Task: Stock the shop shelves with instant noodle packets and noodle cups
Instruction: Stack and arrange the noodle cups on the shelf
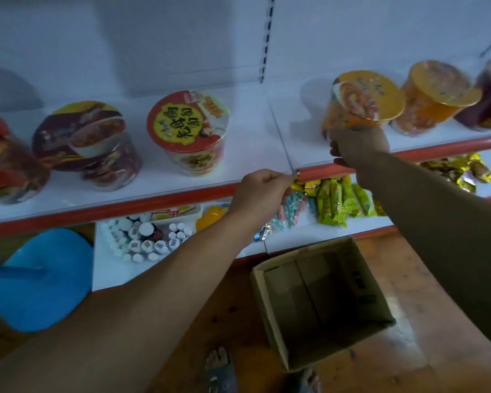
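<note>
Our right hand (357,144) grips the orange noodle cup (355,106) round its base; the cup tilts lid-toward-us, with bare shelf (253,137) just beyond and left.

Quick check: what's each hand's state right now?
Left hand: fingers curled, nothing visibly held.
Right hand: grips the orange noodle cup.

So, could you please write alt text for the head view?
A right hand grips an orange noodle cup at a shelf of other cups. The left hand, curled, is near the shelf edge, above an open cardboard box.
</note>
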